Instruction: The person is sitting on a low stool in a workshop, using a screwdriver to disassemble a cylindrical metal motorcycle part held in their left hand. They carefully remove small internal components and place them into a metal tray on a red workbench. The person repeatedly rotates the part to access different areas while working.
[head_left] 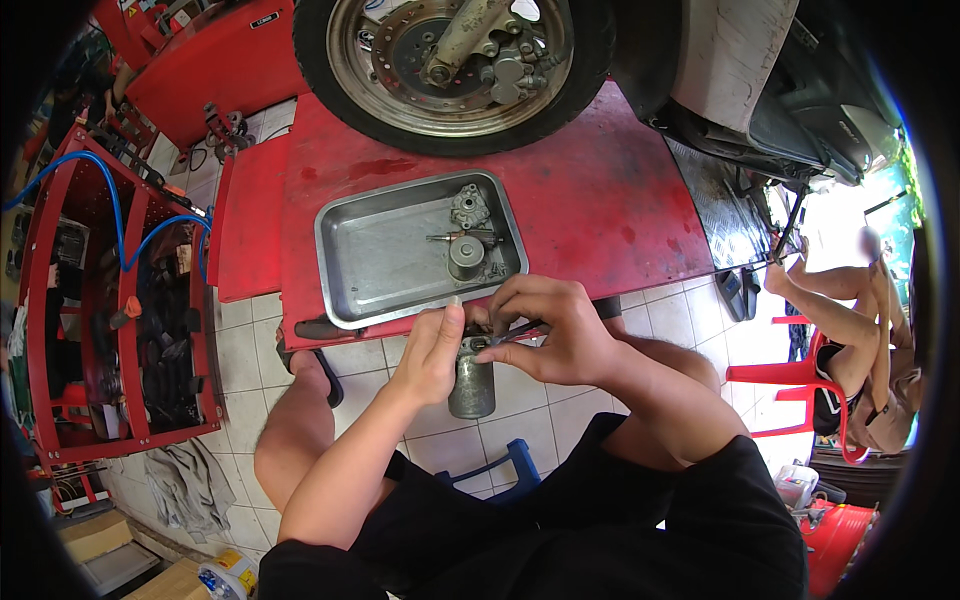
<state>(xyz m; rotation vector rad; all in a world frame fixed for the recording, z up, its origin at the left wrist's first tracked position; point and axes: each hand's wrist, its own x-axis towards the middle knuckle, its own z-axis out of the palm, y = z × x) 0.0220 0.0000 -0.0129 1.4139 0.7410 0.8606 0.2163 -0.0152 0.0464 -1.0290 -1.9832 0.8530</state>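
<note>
Cylinder — in half-curled left hand

A tiled floor, pale with darker joints, ran under a long red platform whose painted top was scuffed and stained. A patterned metal plate adjoined its right end. Along the left stood 1 red rack with crowded shelves, and beyond it, toward the upper left, 1 large red cabinet. Part of a blue stool showed low in front, and a red plastic chair stood on the right. Strong white daylight washed out the right side, where some greenery showed. Cardboard lay at the lower left, near a rumpled grey cloth.
</note>
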